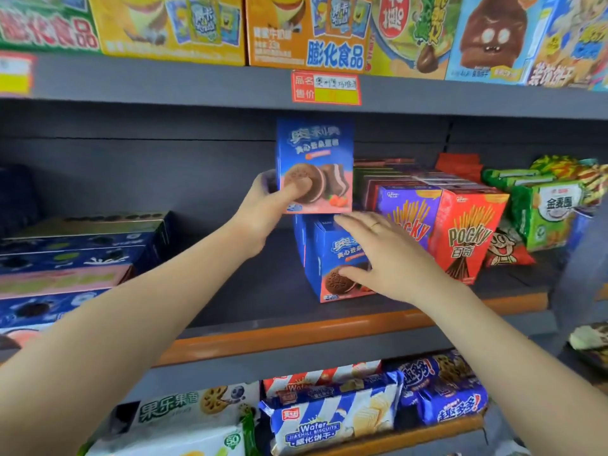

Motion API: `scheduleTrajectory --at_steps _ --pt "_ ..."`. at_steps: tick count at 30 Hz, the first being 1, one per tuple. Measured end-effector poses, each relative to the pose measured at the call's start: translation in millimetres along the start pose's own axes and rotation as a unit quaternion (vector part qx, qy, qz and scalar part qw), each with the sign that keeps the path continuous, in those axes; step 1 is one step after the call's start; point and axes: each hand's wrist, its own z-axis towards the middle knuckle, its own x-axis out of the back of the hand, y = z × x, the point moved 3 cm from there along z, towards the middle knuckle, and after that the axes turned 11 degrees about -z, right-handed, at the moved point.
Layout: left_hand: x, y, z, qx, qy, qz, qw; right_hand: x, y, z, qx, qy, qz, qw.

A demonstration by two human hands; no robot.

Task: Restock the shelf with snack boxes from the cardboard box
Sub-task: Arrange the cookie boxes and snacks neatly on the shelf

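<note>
Gripping a blue snack box (314,159) above the shelved box (335,258), left hand (263,209) readies stacking; right hand (378,255), fingers flat, steadies that box.

Two hands: left hand (263,209), right hand (391,255). Three blue cookie boxes: held box (316,149), front shelf box (332,258), rear shelf box (300,235). Two front Pocky boxes: purple Pocky box (408,209), red Pocky box (467,232). One red price tag (325,88).

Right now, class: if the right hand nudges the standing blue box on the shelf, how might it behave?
The blue box stands tall and narrow, so it may tip. It looks like stiff card, likely light. The right hand rests open against it.
</note>
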Motion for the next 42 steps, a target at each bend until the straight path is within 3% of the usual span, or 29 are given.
scheduleTrajectory --at_steps 6,17,22,29,31,35,37,39,42 --pt "-0.2 -18.0 41.0 -0.007 0.102 0.022 0.995 -0.6 1.9 0.8 0.013 -0.031 -0.033 0.999" --pt "8.2 -54.1 103.8 -0.011 0.074 0.117 0.990 -3.7 5.6 4.3 0.011 -0.043 -0.009 0.999" --pt "9.0 -57.9 121.5 -0.020 0.074 0.314 0.946 -6.8 10.2 5.3 0.021 -0.034 -0.009 0.999" --pt "3.6 -55.5 110.5 0.038 0.088 0.261 0.961 -8.0 13.8 2.5 0.043 -0.021 -0.016 0.999" --pt "-2.1 -46.5 95.3 0.026 0.118 0.321 0.939 -2.7 18.4 -3.9 0.041 0.010 -0.026 0.999" --pt "-38.7 -13.1 42.9 -0.190 0.100 0.409 0.887 22.0 53.5 -21.0 -0.009 0.145 0.009 0.989" --pt "-63.7 1.4 19.6 -0.251 0.067 0.446 0.857 34.2 83.4 -26.9 -0.041 0.191 0.004 0.981" --pt "-90.9 7.5 10.4 -0.260 -0.022 0.514 0.817 43.3 112.5 -26.4 -0.068 0.175 0.012 0.982" --pt "-125.7 -2.5 14.3 -0.193 -0.150 0.626 0.740 43.1 142.7 -17.7 -0.081 0.039 0.026 0.996"
